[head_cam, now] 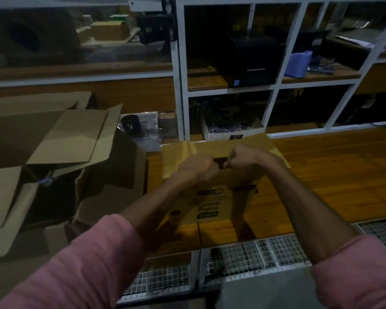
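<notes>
Near the middle of the frame, a yellow carton [212,204] stands on the wooden desk [334,175], with its printed side towards the camera and the lettering upside down. Both hands meet at its top. The left hand [196,166] is curled into a fist round the carton's upper edge, and the right hand [243,156] grips the same edge just beside it, with a small dark gap between the knuckles. Pink sleeves [87,270] cover both forearms part of the way.

At the left of the frame lie large open brown boxes [54,134] with their flaps spread. Behind the desk rises a white shelf frame [179,85]. It holds a black machine [252,61] at upper centre and a blue object [299,62] to the right of it. Along the lower edge runs white wire mesh [243,253].
</notes>
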A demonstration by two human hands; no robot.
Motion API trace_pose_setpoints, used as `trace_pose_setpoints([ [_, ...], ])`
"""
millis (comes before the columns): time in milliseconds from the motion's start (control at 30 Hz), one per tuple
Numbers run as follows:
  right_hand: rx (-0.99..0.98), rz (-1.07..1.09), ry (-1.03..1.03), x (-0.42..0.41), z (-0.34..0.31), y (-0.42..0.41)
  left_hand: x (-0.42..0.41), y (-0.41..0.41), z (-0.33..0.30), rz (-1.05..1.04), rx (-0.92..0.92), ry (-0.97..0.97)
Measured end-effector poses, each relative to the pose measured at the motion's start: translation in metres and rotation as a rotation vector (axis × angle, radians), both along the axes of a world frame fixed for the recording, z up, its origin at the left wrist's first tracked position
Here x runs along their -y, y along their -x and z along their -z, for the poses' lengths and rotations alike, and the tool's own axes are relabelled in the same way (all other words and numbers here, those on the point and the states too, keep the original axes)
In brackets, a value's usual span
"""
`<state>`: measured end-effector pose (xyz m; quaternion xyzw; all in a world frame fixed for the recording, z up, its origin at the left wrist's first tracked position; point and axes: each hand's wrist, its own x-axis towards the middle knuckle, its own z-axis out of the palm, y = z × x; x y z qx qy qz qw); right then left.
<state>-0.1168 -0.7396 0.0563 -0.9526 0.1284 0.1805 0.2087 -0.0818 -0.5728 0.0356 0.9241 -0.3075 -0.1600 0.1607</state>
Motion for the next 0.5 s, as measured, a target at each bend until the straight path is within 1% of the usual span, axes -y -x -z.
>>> trace_pose_setpoints([
  [67, -0.102, -0.042, -0.072, -0.003, 0.006, 0.011, -0.003, 0.004, 0.011, 0.101, -0.129, 0.002],
  [100, -0.117, -0.062, -0.086, -0.006, 0.01, 0.016, -0.004, 0.009, 0.02, 0.126, -0.148, 0.011],
  [133, -0.129, -0.076, -0.094, -0.008, 0.016, 0.019, -0.007, 0.016, 0.028, 0.131, -0.127, 0.013],
  [167, -0.134, -0.081, -0.107, -0.011, 0.023, 0.022, -0.01, 0.023, 0.038, 0.141, -0.032, -0.002],
  [233, -0.124, -0.076, -0.136, -0.016, 0.043, 0.027, -0.019, 0.037, 0.062, 0.181, 0.236, -0.065],
  [267, -0.101, -0.079, -0.118, -0.018, 0.054, 0.029, -0.024, 0.04, 0.076, 0.198, 0.337, -0.083],
  [333, 0.03, -0.108, 0.021, -0.02, 0.08, 0.033, -0.029, 0.045, 0.091, 0.207, 0.428, -0.114],
  [400, 0.201, -0.11, 0.166, -0.021, 0.099, 0.037, -0.024, 0.05, 0.094, 0.214, 0.464, -0.145],
  [433, 0.26, -0.105, 0.22, -0.023, 0.106, 0.038, -0.02, 0.052, 0.093, 0.232, 0.466, -0.131],
  [500, 0.308, -0.082, 0.272, -0.026, 0.113, 0.039, -0.009, 0.054, 0.091, 0.265, 0.415, -0.05],
])
